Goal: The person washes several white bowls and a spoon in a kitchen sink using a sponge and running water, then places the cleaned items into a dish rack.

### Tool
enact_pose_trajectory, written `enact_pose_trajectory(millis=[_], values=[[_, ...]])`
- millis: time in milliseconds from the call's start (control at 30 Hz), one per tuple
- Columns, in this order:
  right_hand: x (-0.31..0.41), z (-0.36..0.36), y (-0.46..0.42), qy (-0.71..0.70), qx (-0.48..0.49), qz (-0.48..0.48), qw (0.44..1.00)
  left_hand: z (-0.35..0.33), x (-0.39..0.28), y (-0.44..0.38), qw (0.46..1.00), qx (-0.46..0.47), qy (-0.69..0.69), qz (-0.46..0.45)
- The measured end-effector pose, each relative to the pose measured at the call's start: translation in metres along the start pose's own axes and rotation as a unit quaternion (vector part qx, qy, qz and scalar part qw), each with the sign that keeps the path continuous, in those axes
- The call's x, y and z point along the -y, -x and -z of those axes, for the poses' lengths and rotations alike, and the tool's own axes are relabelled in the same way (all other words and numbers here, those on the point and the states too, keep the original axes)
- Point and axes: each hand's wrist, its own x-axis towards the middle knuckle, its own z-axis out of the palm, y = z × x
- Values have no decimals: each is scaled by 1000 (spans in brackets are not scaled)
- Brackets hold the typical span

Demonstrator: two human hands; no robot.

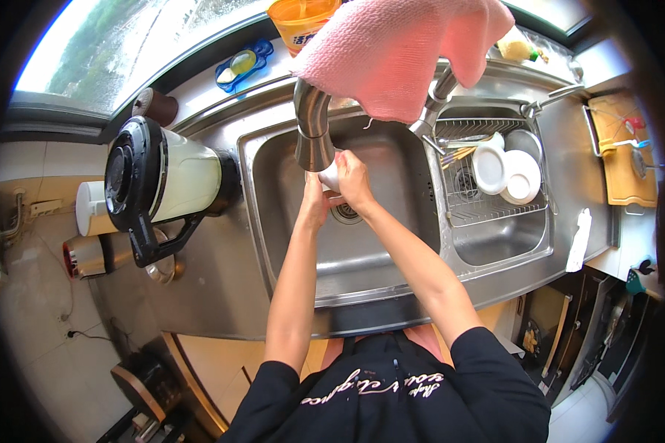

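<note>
Both hands meet under the spout of a brushed-metal faucet, above the large basin of a steel sink. Between them is a small white dish, partly covered by fingers and spout, so its exact shape cannot be told. My left hand grips its near left side. On the right side, my right hand wraps around it. Just below the hands sits the drain strainer. A pink cloth drapes over the faucet and hides part of it.
White bowls stand in a wire dish rack over the smaller right basin. A lidded blender jug stands left of the sink. Behind are a blue soap dish and an orange container. A wooden cutting board is far right.
</note>
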Motion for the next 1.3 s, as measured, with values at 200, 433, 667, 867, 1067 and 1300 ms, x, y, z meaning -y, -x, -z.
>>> enact_pose_trajectory(millis=[200,433,667,867,1067,1300], values=[[14,5,31,-13,116,66,991,0,-5,1,994,-41,3,-101],[-2,13,46,135,156,206,957,-5,7,2,958,-155,-109,-213],[-24,63,7,388,91,557,729,16,-20,-5,976,-7,-219,18],[-10,5,51,94,94,238,962,25,50,-34,892,-188,-300,-280],[-14,58,24,194,51,314,928,23,-13,5,968,-52,-221,-109],[-14,42,-1,15,177,-149,973,31,10,-7,983,32,-166,-77]])
